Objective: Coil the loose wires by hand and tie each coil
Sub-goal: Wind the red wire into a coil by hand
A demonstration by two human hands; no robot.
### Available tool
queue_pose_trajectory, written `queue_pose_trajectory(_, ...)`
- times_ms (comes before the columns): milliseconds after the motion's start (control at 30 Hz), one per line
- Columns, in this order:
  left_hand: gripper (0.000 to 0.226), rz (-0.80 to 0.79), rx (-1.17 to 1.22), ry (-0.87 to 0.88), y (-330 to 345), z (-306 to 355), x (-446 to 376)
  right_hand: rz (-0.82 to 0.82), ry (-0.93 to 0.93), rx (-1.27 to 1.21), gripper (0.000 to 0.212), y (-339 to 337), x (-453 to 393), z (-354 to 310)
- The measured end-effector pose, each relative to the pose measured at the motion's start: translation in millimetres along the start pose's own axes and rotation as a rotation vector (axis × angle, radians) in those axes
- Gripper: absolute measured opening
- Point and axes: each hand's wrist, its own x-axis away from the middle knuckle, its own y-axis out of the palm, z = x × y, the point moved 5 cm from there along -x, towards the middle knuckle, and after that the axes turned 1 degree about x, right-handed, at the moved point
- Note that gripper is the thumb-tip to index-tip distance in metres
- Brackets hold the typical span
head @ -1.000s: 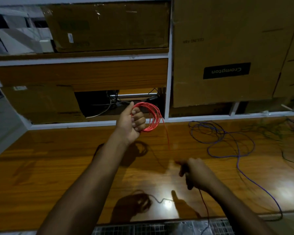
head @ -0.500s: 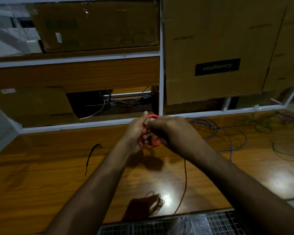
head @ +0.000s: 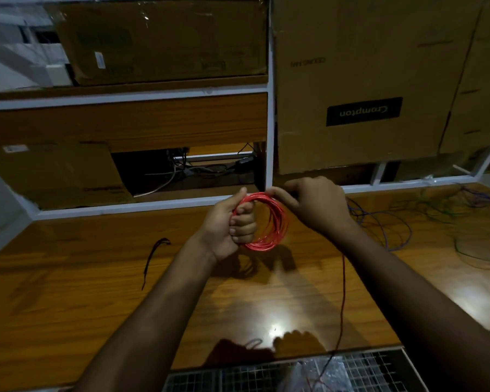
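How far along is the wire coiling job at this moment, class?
Done: most of the red wire coil is wound. In hand: the left hand grips it while the right hand pinches the top, a loose red tail hanging. Left: tying it, then the tangled blue wire and green wire.

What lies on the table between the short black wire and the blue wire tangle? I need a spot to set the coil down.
In the head view, bare wood separates the black wire from the blue wire tangle, crossed only by a thin red strand.
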Motion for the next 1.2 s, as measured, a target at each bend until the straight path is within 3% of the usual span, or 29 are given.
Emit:
queue_pose_trajectory(133,0.05,0.022,0.154,0.1,-13,19,3,-0.516,0.328,-1.034,0.048,44,23,61)
queue_pose_trajectory(200,0.054,0.049,0.195,0.158,-21,27,4,-0.709,0.477,-1.348,0.039,71,49,84)
queue_pose_trajectory(267,0.056,0.093,0.207,0.193,-26,30,2,-0.755,0.566,-1.458,0.034,92,69,93)
queue_pose_trajectory(400,0.055,0.167,0.219,0.219,-30,31,-6,-0.666,0.552,-1.201,0.029,106,88,63)
queue_pose_trajectory(533,0.053,0.266,0.165,0.234,-31,27,-16,-0.542,0.369,-0.476,0.023,98,94,12)
queue_pose_trajectory(633,0.051,0.314,0.12,0.228,-31,19,-20,-0.412,0.205,-0.02,0.033,72,91,-27)
queue_pose_trajectory(767,0.048,0.349,0.01,0.223,-29,10,-21,-0.436,-0.009,-0.033,0.01,38,85,-65)
queue_pose_trajectory(933,0.047,0.374,-0.174,0.187,-23,2,-18,-0.488,-0.354,-0.131,0.035,15,61,-93)
queue_pose_trajectory(1067,0.046,0.38,-0.236,0.156,-21,-5,-16,-0.172,-0.404,-0.003,0.046,-17,26,-80)
queue_pose_trajectory(1200,0.047,0.304,-0.162,0.14,-6,-4,-14,-0.009,-0.385,0.068,0.029,-27,-3,-62)
